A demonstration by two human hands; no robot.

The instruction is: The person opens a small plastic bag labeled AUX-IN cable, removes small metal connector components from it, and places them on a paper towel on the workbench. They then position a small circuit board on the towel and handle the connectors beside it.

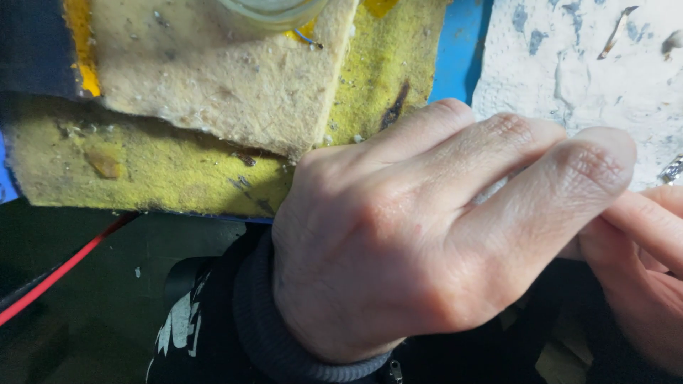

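My left hand (427,235) fills the middle of the view, seen from the back, with a dark knit cuff at the wrist. Its fingers curl toward the right and meet the fingers of my right hand (640,263) at the right edge. Whatever sits between the two hands is hidden behind my left fingers. A small shiny metal piece (671,171) shows just above my right fingers. Whether either hand grips it I cannot tell.
A worn yellow felt pad (142,167) lies at the upper left with a beige felt piece (228,78) on top, under a glass jar's base (270,11). A white crusted surface (583,64) is at the upper right. A red wire (64,267) crosses the dark lower left.
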